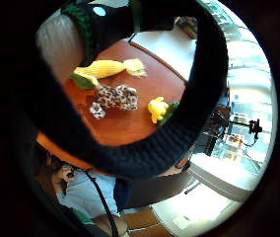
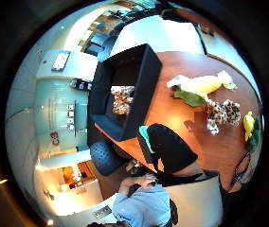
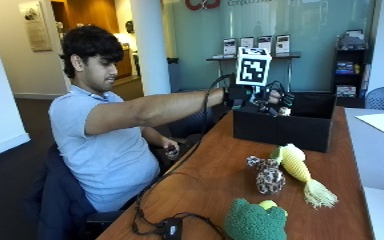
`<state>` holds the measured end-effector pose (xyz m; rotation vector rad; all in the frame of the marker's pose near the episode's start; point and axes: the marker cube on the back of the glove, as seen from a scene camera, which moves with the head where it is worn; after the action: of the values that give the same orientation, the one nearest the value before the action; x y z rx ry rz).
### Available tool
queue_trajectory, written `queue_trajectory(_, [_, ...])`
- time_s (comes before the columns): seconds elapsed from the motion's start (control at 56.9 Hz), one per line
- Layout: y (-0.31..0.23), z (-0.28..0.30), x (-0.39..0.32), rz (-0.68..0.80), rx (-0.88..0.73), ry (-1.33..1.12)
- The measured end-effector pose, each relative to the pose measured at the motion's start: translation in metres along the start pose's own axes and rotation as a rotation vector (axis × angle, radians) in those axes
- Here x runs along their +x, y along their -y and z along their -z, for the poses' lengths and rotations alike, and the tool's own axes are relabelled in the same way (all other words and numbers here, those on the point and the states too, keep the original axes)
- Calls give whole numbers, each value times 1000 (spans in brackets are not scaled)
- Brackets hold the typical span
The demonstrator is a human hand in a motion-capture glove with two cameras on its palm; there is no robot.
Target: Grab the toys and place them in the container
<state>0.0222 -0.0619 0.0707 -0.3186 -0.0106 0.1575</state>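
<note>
Closest to the outside camera sits a green fuzzy toy (image 3: 255, 220) with a yellow part (image 3: 268, 204) showing behind it, at the near end of the wooden bench (image 3: 205, 175). Just beyond it stands a leopard-spotted plush (image 3: 269, 175), and touching its side lies a knitted corn cob toy (image 3: 300, 170) with green leaves and a pale tassel, pointing its tassel toward the camera. These three toys are on the bench surface, well apart from the container. Farther along the bench is the black container (image 3: 292, 127), an open box. In the thumb side palm view another spotted plush (image 2: 122, 99) lies inside the container (image 2: 125, 90), on its bottom. The person sits beside the bench and stretches the arm out, so the gloved right hand (image 3: 248, 95) is above the near wall of the container, at its open top. From these pictures I cannot tell if the fingers of the hands are spread or curled, because the glove and its fittings hide them. The little finger side palm view shows the corn cob toy (image 1: 108, 69), the leopard-spotted plush (image 1: 114, 98) and the yellow part (image 1: 157, 108) on the bench.
</note>
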Motion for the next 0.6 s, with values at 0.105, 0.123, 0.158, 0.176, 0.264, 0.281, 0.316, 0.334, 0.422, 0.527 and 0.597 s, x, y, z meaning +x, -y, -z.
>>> queue_trajectory(0.105, [8,-25,21,-42,-30,0])
queue_trajectory(0.123, [10,-30,24,-47,-35,0])
queue_trajectory(0.158, [12,-38,30,-52,-49,5])
queue_trajectory(0.176, [14,-43,33,-53,-57,4])
queue_trajectory(0.264, [20,-68,47,-93,-91,-42])
queue_trajectory(0.281, [21,-73,49,-102,-100,-50])
queue_trajectory(0.316, [23,-84,55,-125,-120,-61])
queue_trajectory(0.334, [24,-89,57,-139,-130,-64])
queue_trajectory(0.422, [26,-119,75,-208,-178,-60])
queue_trajectory(0.527, [29,-168,92,-306,-266,-81])
queue_trajectory(0.597, [31,-192,98,-264,-319,-9])
